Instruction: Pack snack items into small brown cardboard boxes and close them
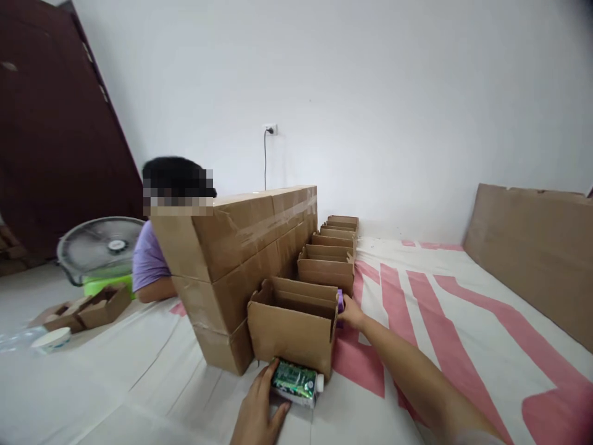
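Observation:
My left hand (257,410) rests on a green drink carton with a white cap (297,382), lying on its side on the floor in front of the nearest small open cardboard box (293,332). The fingers curl over the carton's left end. My right hand (351,313) reaches forward beside that box's right wall and pinches a small purple thing (340,301), mostly hidden behind the box. Behind it a row of several more small open boxes (327,264) runs toward the wall.
A stack of large taped cardboard boxes (241,247) stands left of the row. Behind it sits another person in a purple shirt (149,259). A floor fan (99,247), folded cardboard pieces (88,309) and a white bowl (52,339) lie at left. Flat cardboard (532,253) leans at right.

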Tool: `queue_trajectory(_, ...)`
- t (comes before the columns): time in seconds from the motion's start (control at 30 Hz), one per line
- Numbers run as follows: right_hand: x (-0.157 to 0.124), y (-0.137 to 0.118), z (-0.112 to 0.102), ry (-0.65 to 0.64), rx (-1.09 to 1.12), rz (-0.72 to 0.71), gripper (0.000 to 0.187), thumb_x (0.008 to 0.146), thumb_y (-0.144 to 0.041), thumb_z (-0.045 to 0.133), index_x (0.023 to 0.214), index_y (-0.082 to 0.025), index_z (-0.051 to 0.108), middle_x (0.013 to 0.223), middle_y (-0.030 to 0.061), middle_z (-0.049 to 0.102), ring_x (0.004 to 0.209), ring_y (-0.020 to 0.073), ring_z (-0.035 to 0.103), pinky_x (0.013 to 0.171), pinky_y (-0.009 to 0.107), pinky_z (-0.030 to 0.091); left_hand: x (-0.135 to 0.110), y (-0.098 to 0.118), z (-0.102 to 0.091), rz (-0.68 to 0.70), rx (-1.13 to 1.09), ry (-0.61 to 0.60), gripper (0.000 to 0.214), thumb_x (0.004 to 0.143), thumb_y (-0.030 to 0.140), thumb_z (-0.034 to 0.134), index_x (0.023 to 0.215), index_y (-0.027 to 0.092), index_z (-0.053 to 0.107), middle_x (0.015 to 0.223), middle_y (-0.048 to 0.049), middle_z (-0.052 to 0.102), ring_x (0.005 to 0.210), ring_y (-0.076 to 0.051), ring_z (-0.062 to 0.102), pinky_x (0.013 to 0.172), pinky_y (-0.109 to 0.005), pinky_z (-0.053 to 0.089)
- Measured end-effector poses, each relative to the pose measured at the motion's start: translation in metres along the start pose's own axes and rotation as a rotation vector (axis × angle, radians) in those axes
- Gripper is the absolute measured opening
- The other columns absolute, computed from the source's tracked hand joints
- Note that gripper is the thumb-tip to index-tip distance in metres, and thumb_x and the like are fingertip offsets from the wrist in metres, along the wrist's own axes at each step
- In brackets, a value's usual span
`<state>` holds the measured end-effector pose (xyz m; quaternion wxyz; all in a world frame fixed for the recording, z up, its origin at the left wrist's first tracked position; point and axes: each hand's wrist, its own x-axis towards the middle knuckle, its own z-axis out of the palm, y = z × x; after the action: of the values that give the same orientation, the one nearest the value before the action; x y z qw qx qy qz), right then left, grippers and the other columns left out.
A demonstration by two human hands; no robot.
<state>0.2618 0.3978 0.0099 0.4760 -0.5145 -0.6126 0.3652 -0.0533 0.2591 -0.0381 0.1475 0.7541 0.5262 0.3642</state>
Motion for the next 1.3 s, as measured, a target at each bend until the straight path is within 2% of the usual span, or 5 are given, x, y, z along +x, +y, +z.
queue_trajectory(0.17, -0.011, 0.007, -0.031, -0.050, 0.023, 0.001, 0.078, 0.046, -0.031, 0.090, 0.117, -0.020, 0.059, 0.108, 0.0057, 0.071, 0.100, 0.0291, 0.065, 0.090, 0.042, 0.052, 0.005, -0.010, -0.012, -0.023, -0.035, -0.142, 0.069, 0.073, 0.020, 0.058, 0.140, 0.013, 0.043, 0.144, -0.0151, 0.051, 0.132, -0.028, 0.050, 0.112, -0.041, 0.041)
queue_trajectory(0.33, -0.005, 0.001, -0.082, -0.030, -0.001, 0.053, 0.071, 0.059, -0.057, 0.080, 0.117, -0.020, 0.061, 0.116, 0.0115, 0.066, 0.110, 0.0322, 0.060, 0.098, 0.051, 0.046, 0.014, 0.013, -0.024, -0.170, -0.046, -0.273, 0.074, 0.070, 0.019, 0.060, 0.141, 0.011, 0.043, 0.144, -0.0164, 0.051, 0.131, -0.029, 0.051, 0.113, -0.039, 0.038)
queue_trajectory(0.47, 0.031, -0.014, -0.107, 0.083, -0.016, 0.063, 0.118, 0.055, -0.052, 0.084, 0.151, -0.023, 0.022, 0.153, 0.0178, 0.032, 0.141, 0.0351, 0.030, 0.113, 0.055, 0.029, 0.015, 0.034, -0.024, -0.293, 0.127, -0.300, 0.073, 0.073, 0.020, 0.058, 0.144, 0.013, 0.039, 0.141, -0.0180, 0.051, 0.125, -0.029, 0.055, 0.105, -0.040, 0.043)
queue_trajectory(0.63, 0.074, -0.025, -0.098, 0.048, 0.030, 0.024, 0.148, 0.041, -0.038, 0.092, 0.154, -0.020, -0.001, 0.159, 0.0211, 0.018, 0.147, 0.0322, 0.019, 0.118, 0.051, 0.021, 0.014, 0.030, -0.022, -0.231, 0.126, -0.256, 0.071, 0.072, 0.020, 0.060, 0.142, 0.017, 0.043, 0.139, -0.0154, 0.054, 0.126, -0.030, 0.053, 0.106, -0.043, 0.042)
queue_trajectory(1.3, 0.101, -0.021, -0.069, 0.232, 0.034, -0.100, 0.116, 0.047, -0.040, 0.088, 0.143, -0.020, 0.028, 0.142, 0.0201, 0.048, 0.123, 0.0328, 0.054, 0.103, 0.050, 0.045, 0.002, 0.021, 0.006, -0.187, 0.098, -0.065, 0.070, 0.074, 0.008, 0.054, 0.140, 0.026, 0.044, 0.152, -0.0089, 0.035, 0.135, -0.029, 0.044, 0.111, -0.046, 0.039)
